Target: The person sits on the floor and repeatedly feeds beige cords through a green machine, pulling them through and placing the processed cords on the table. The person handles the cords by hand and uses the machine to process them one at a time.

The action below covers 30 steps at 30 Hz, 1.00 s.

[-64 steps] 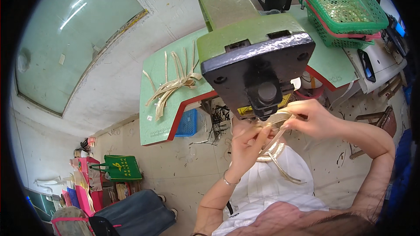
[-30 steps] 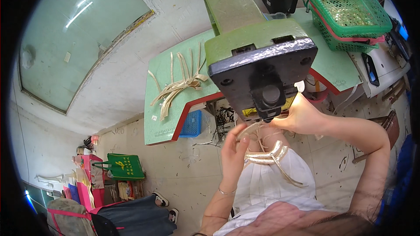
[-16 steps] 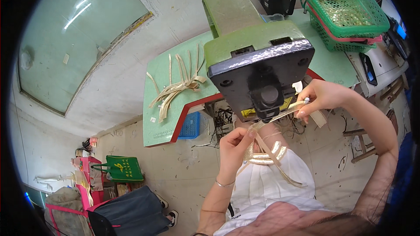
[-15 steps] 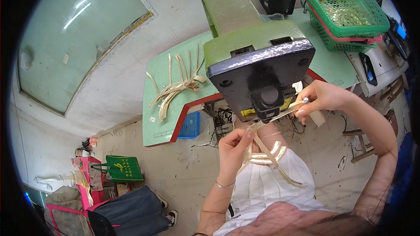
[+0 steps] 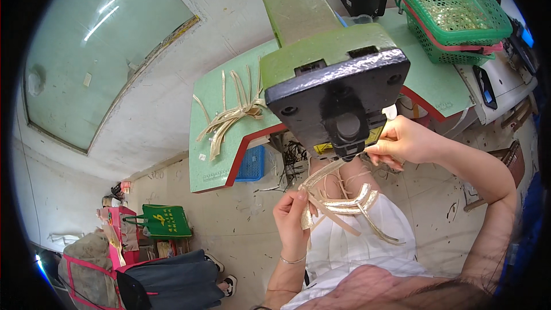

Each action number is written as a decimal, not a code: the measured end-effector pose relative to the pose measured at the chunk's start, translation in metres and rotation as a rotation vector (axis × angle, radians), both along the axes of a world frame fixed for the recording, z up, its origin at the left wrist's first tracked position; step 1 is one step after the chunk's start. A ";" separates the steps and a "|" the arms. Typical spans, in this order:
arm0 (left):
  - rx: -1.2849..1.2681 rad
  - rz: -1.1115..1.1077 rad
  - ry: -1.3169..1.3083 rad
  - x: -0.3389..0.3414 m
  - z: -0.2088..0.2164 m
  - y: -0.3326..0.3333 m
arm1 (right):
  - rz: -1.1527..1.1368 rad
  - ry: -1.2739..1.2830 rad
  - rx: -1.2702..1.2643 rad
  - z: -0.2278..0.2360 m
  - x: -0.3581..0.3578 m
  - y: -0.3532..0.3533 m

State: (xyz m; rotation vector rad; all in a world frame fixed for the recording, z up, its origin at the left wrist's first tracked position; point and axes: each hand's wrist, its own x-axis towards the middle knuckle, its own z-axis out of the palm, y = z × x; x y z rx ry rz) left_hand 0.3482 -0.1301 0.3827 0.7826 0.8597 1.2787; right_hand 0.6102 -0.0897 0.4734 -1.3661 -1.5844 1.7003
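Note:
A long, flat gold strap [image 5: 321, 173] slants from under the black nose of a green machine head [image 5: 338, 100] down to my left hand [image 5: 291, 215]. That hand is closed, thumb and fingers pinching the strap. My right hand [image 5: 402, 140] is just right of the machine's nose, fingers curled in a pinch where the strap's other end comes out; the machine partly hides its fingertips. More gold strap pieces [image 5: 350, 205], joined into a curved shape with loose ends, hang below the left hand's grip over my white clothing.
Left on the green, red-edged table [image 5: 215, 95] lies a bundle of gold straps [image 5: 232, 116]. Stacked green baskets [image 5: 453, 6] and a phone [image 5: 485, 87] are at the right. A blue basket [image 5: 251, 163] sits below the table. A green bag [image 5: 165, 220] and a person's dark skirt [image 5: 172, 278] are lower left.
My left hand has moved down and left with the strap, drawing out a longer stretch below the machine's nose. My right hand has come left, closer to the nose.

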 end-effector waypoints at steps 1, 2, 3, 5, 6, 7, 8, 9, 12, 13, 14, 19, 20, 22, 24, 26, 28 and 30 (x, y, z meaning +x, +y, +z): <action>-0.009 0.027 0.003 -0.001 -0.001 -0.001 | 0.006 0.009 0.022 -0.001 -0.002 0.000; -0.018 0.056 0.008 -0.001 -0.003 -0.002 | 0.014 0.021 0.044 -0.004 -0.004 0.001; -0.028 0.086 0.012 -0.002 -0.005 -0.003 | 0.022 0.032 0.066 -0.005 -0.006 0.001; -0.053 0.105 -0.018 -0.008 -0.010 -0.005 | -0.012 -0.034 0.123 -0.005 -0.013 -0.002; -0.065 0.113 -0.033 -0.013 -0.013 -0.006 | -0.031 -0.068 0.152 -0.004 -0.016 -0.004; -0.061 0.072 -0.059 -0.018 -0.019 -0.005 | -0.076 -0.032 0.171 -0.008 -0.018 -0.004; -0.056 0.034 -0.083 -0.026 -0.026 -0.004 | -0.079 -0.041 0.223 -0.012 -0.020 -0.005; -0.051 -0.006 -0.108 -0.029 -0.029 -0.002 | -0.084 -0.050 0.276 -0.016 -0.022 -0.005; -0.277 0.013 0.156 -0.028 -0.026 0.011 | -0.070 -0.070 0.353 -0.024 -0.025 0.000; -0.139 0.055 0.259 -0.022 -0.024 0.016 | -0.061 -0.075 0.365 -0.024 -0.026 0.002; 0.000 0.090 0.358 -0.012 -0.022 0.022 | -0.062 -0.123 0.369 -0.019 -0.026 0.002; 0.632 -0.188 0.849 0.016 0.010 0.048 | -0.099 -0.140 0.675 -0.017 -0.027 0.005; 0.608 -0.211 0.874 0.019 0.013 0.050 | -0.085 -0.164 0.636 -0.015 -0.028 0.005; 0.558 -0.256 0.923 0.023 0.018 0.052 | -0.058 -0.211 0.556 -0.005 -0.029 0.005; 0.500 -0.225 0.777 0.026 0.014 0.049 | 0.011 -0.278 0.212 0.003 -0.018 0.010; 0.433 -0.180 0.648 0.027 0.009 0.043 | 0.054 -0.284 0.022 0.004 -0.009 0.009; 0.360 -0.120 0.537 0.025 0.003 0.032 | 0.070 -0.236 -0.013 0.002 -0.003 0.007; 0.263 -0.077 0.447 0.024 -0.003 0.021 | -0.019 -0.053 -0.077 -0.009 -0.008 0.003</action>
